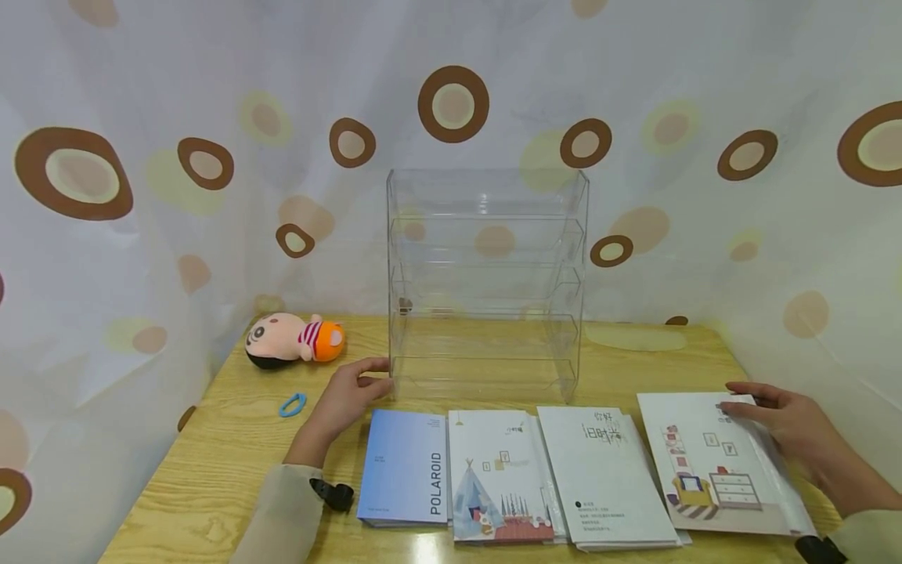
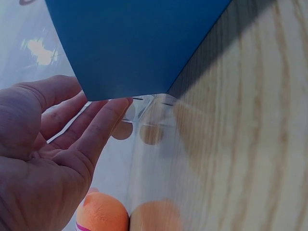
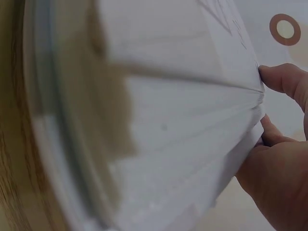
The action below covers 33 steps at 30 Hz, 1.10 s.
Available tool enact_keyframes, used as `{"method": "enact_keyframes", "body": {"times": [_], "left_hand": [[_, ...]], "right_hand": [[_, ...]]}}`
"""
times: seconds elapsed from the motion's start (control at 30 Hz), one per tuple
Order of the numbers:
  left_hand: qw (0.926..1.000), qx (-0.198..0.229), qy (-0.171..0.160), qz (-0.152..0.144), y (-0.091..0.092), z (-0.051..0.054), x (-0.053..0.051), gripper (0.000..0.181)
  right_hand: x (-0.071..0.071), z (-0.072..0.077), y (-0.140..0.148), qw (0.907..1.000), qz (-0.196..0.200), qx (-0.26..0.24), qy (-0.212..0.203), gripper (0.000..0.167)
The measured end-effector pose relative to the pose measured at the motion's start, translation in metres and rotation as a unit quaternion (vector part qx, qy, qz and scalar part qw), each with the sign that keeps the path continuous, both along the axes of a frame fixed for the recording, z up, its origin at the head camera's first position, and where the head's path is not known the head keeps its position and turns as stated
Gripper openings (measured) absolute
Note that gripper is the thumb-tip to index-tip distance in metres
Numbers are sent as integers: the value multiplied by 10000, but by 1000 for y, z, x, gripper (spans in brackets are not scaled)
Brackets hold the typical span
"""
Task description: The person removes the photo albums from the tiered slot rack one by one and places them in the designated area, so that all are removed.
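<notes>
A clear acrylic rack (image 1: 486,345) with several stepped tiers stands upright at the middle back of the table. My left hand (image 1: 355,392) touches its lower left edge, the fingers extended. The left wrist view shows this left hand (image 2: 53,134) behind the corner of the blue POLAROID album (image 2: 139,48). At the right, my right hand (image 1: 789,423) grips the upper right edge of a white album (image 1: 719,470) with a furniture drawing, its near right side slightly raised. In the right wrist view, the thumb and fingers (image 3: 284,79) pinch that album's edge, its pages fanned.
Left of the white album lie a blue POLAROID album (image 1: 405,466), a teepee-cover album (image 1: 496,478) and a white album with dark lettering (image 1: 609,478), in a row. A plush doll (image 1: 296,341) and a blue ring (image 1: 292,405) lie on the left. Patterned curtain (image 1: 451,39) surrounds the table.
</notes>
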<state>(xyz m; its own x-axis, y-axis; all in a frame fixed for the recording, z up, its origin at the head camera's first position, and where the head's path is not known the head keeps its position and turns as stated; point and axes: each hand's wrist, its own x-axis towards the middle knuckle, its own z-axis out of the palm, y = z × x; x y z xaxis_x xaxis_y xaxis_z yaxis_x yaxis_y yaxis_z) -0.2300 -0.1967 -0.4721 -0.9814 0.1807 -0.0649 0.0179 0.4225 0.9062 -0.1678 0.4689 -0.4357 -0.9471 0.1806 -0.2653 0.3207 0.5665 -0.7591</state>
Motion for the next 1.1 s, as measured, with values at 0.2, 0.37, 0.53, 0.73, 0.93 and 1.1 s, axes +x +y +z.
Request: {"method": "enact_keyframes", "body": {"times": [0.2, 0.37, 0.53, 0.73, 0.93, 1.1], "left_hand": [[10000, 7, -2, 13, 0, -1, -1, 49], [10000, 15, 39, -12, 0, -2, -1, 48], [10000, 40, 54, -4, -1, -3, -1, 47], [9999, 53, 41, -76, 0, -3, -1, 49], [9999, -1, 102, -52, -1, -2, -1, 47], [9999, -19, 103, -76, -2, -3, -2, 48]], "right_hand": [[-6, -8, -1, 9995, 55, 286, -129, 77], [-10, -13, -2, 9986, 90, 378, -367, 81], [-14, -17, -6, 9976, 166, 420, -522, 85], [-16, -23, -6, 9980, 124, 246, -562, 82], [-19, -22, -7, 9977, 363, 222, -525, 82], [-20, -21, -8, 9963, 456, 123, -721, 80]]}}
